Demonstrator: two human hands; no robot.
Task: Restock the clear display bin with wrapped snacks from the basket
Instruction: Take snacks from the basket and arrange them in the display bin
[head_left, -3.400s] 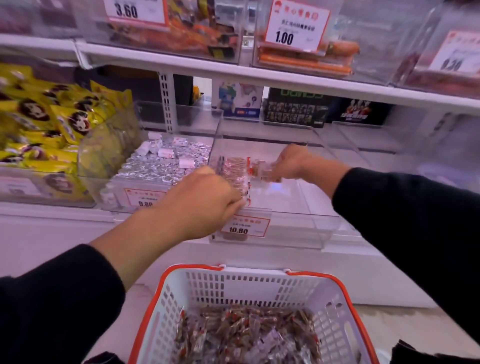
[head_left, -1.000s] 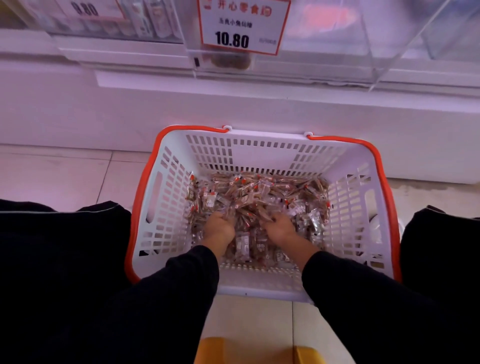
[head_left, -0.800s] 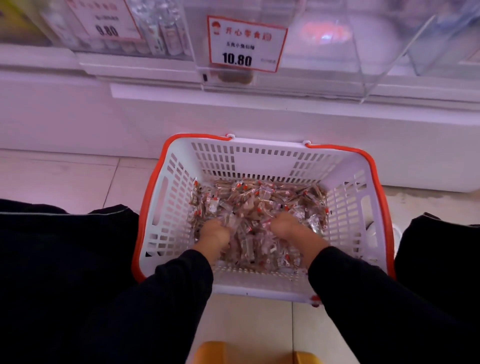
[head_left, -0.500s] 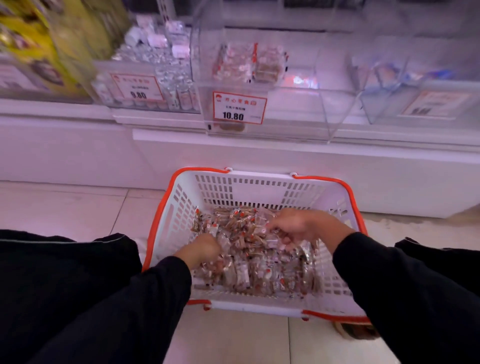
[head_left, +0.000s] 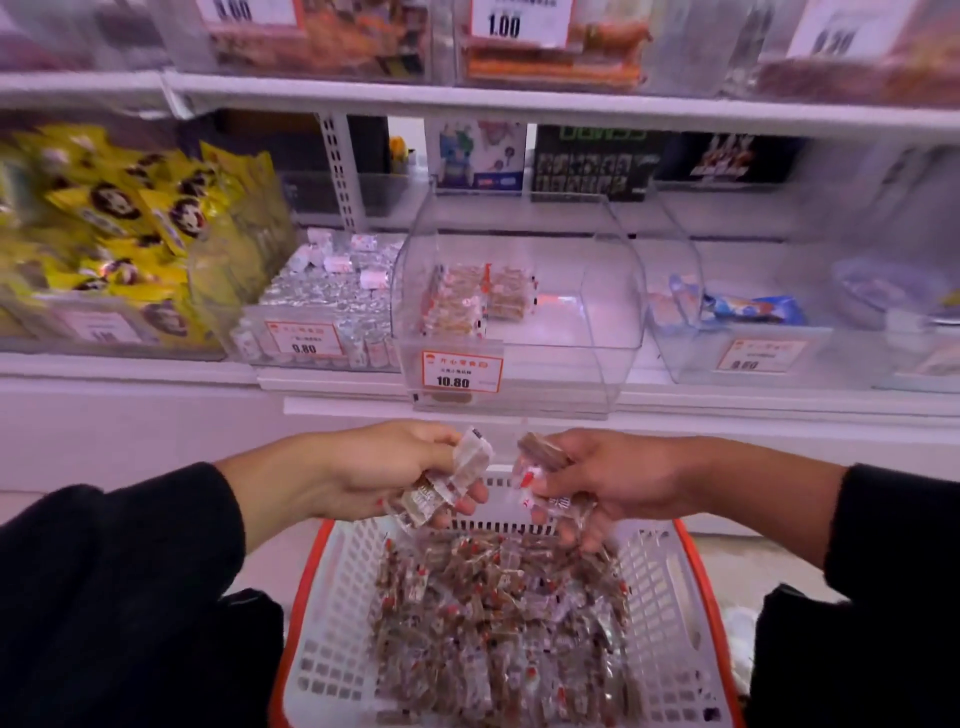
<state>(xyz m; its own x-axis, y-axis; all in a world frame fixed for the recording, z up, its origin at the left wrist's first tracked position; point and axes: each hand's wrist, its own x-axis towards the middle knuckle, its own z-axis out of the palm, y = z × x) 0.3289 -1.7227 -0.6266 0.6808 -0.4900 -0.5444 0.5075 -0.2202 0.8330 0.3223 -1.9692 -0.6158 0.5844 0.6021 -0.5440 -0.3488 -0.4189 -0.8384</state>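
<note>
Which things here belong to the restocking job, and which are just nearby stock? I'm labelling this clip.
Job:
left hand, holding snacks
right hand, holding snacks
wrapped snacks
basket
clear display bin

Nearby:
yellow packets
silver sweets
blue packets

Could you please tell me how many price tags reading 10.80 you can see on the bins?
1: on the front of the clear display bin, the price tag; other tags read differently or blur.

left hand, right hand, both raised, fingers curled, gripping
</note>
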